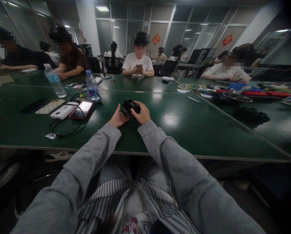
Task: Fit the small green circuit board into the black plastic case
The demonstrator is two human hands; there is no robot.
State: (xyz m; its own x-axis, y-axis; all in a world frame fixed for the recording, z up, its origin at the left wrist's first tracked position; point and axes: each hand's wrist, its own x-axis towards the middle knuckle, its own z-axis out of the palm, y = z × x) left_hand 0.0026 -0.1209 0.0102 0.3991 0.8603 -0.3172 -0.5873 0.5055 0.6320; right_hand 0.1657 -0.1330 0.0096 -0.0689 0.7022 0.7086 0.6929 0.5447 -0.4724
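Over the green table, just in front of me, I have a small black box-like device point(131, 106) between my hands. It is tilted, and a dark recess shows in its top. My right hand point(142, 113) is closed around its right side, thumb towards me. From the left, my left hand point(118, 119) cradles it low down with the thumb raised; its fingers are partly hidden beneath. Small green and blue bits point(130, 119), perhaps a circuit board or wires, show under the device; I cannot make out which.
Left of my hands lie a white power bank point(64, 110), a red-edged phone point(81, 110), a dotted phone point(49, 106) and a black cable point(74, 131). Two water bottles point(55, 81) stand behind. To the right are a pen point(193, 99), tangled wires point(196, 87) and a black bundle point(251, 115). People sit opposite.
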